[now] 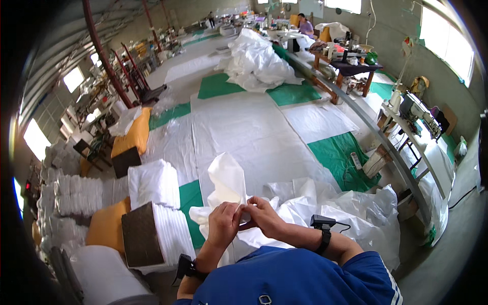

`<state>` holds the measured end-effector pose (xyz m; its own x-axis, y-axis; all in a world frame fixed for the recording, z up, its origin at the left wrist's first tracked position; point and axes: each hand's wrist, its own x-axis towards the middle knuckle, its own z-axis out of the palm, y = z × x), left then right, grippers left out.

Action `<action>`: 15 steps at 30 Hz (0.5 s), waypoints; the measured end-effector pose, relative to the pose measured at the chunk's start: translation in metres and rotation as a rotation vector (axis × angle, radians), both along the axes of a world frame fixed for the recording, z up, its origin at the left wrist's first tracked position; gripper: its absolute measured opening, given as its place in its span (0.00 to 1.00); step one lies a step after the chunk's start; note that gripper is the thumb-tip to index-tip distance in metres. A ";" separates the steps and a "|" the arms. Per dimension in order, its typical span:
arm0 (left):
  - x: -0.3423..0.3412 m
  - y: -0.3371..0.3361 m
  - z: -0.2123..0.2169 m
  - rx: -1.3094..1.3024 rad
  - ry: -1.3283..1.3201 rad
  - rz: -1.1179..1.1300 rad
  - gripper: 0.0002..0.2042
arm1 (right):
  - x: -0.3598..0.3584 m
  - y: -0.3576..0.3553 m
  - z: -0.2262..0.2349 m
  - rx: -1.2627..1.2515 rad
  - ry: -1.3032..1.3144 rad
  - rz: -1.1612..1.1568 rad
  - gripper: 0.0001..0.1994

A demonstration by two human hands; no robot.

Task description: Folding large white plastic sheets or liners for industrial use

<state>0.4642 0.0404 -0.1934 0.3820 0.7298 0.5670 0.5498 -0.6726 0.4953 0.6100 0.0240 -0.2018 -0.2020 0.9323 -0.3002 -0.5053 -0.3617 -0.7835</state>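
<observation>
Two stacks of folded white woven sacks [157, 223] sit near left, blocky and ribbed. Left hand [223, 223] and right hand [264, 214] meet centre, both pinching a limp white woven sheet [227, 180] — its peak stands up. Crumpled glossy plastic liner [356, 208] billows right.

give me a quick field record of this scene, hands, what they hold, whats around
setting: large workshop floor laid with white sheets and green mats
left hand: left hand pinching a white fabric piece that stands up above it
right hand: right hand gripping the same piece, touching the left hand
wrists: dark band with a small device on each
left of person: stacks of folded white fabric
right of person: crumpled white plastic sheeting
background: white fabric heap, a seated person
</observation>
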 end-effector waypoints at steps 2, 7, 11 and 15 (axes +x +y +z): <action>-0.002 -0.005 -0.005 -0.077 -0.015 -0.048 0.06 | 0.008 -0.001 -0.001 -0.026 0.035 0.032 0.11; -0.002 -0.027 -0.006 0.016 0.093 -0.112 0.09 | 0.015 -0.003 -0.046 -0.078 -0.112 0.142 0.11; -0.016 -0.044 -0.049 -0.247 0.211 -0.158 0.10 | 0.039 0.014 -0.026 -0.074 -0.456 0.608 0.15; -0.018 -0.061 -0.066 -0.156 0.236 -0.169 0.09 | 0.043 0.094 -0.069 0.487 -1.434 0.319 0.22</action>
<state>0.4461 -0.0202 -0.2596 0.6128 0.7160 0.3345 0.5489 -0.6901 0.4717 0.6529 0.1179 -0.2705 -0.2232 0.9696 -0.0999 0.7933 0.1211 -0.5967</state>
